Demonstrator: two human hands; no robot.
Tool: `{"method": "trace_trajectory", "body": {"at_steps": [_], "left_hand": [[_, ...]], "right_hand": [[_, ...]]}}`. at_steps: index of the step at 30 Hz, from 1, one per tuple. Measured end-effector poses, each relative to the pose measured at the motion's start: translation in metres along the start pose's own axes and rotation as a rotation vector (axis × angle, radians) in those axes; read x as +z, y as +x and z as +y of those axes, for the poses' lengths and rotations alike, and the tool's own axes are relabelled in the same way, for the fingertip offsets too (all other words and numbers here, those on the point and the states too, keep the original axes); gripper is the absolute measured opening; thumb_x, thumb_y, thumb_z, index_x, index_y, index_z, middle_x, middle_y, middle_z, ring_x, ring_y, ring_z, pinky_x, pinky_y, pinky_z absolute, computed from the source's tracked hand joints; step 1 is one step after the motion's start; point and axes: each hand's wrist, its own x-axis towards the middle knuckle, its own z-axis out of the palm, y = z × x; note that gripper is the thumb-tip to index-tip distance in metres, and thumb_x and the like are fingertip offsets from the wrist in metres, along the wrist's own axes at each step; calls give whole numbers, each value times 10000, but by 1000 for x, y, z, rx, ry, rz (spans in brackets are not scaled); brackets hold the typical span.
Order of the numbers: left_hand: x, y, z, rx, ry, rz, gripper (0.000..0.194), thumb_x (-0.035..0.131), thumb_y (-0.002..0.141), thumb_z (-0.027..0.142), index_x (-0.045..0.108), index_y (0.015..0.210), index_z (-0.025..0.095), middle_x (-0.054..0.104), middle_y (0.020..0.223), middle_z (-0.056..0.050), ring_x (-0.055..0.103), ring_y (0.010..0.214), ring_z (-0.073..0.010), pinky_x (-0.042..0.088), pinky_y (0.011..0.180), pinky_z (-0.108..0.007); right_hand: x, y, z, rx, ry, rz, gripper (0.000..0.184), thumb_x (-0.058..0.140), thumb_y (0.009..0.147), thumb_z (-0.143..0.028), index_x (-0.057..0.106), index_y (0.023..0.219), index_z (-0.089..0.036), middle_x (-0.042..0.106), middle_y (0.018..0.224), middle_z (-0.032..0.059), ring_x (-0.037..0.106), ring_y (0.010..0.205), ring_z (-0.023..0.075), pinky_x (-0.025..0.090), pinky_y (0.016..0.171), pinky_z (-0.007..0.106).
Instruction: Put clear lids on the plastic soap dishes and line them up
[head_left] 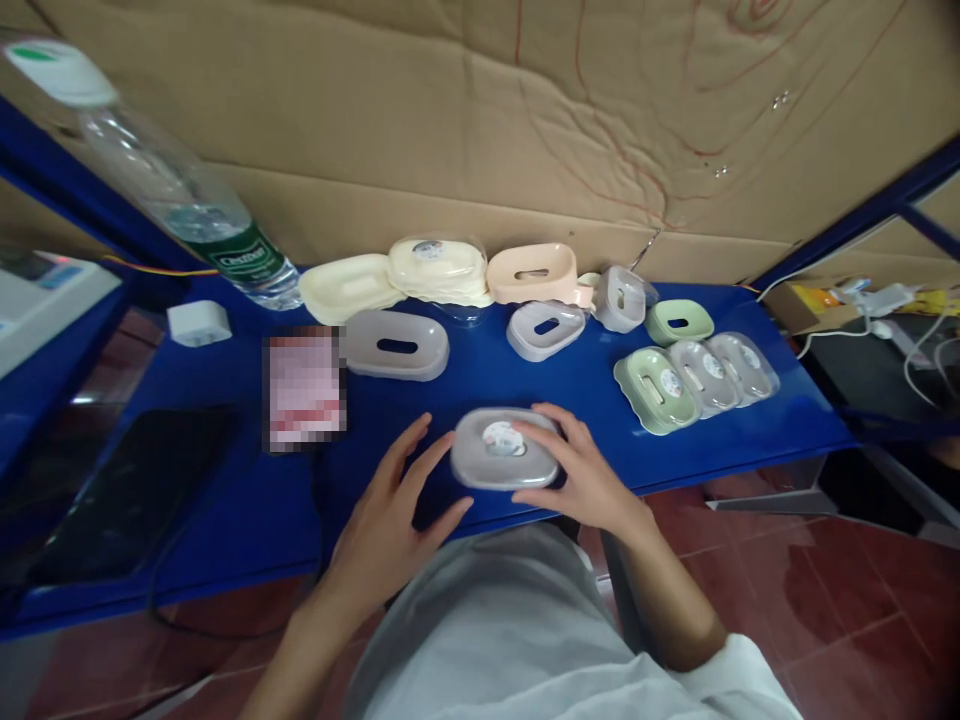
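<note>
The covered dish sits by the middle of the table's front edge (whether resting or slightly lifted, I cannot tell). The right hand holds its right end, fingers on the top and far side, thumb at the near side; the left hand is spread wide by its left end, contact unclear. The step in hand looks like handling this dish; moving it two-handed would call for narrowing the left fingers evenly.
</note>
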Motion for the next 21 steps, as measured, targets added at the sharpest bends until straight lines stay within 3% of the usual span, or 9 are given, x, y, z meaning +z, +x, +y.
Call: {"method": "trace_trajectory", "body": {"at_steps": [5,10,16,21], "left_hand": [[3,0,0,3,41,29,479,617,1108,418,529,1570,326,496,1690,-130,624,1472,-340,614,1165,-559],[5,1,-1,65,116,47,392,615,1108,375,598,1488,277,529,1657,-149,625,1458,-371,614,1150,-607],[6,1,0,77,143,64,362,606,1111,354,614,1462,265,549,1637,-154,640,1441,-368,627,1136,-580],[6,2,1,97,168,73,336,607,1111,345,630,1435,258,580,1606,-154,660,1415,-364,635,1123,-561]], "right_hand": [[0,-30,13,300,-180,375,743,768,988,-619,525,1612,-298,477,1635,207,523,1527,409,504,1192,638],[1,-36,28,492,-407,619,792,718,963,-740,579,1571,-252,499,1607,249,532,1461,495,460,1123,749],[-3,-35,34,551,-518,662,780,678,988,-733,564,1600,-263,277,1787,254,246,1657,550,278,1202,838],[-13,-38,56,635,-527,636,822,622,1000,-767,524,1632,-251,266,1796,274,333,1643,507,308,1208,802]]}}
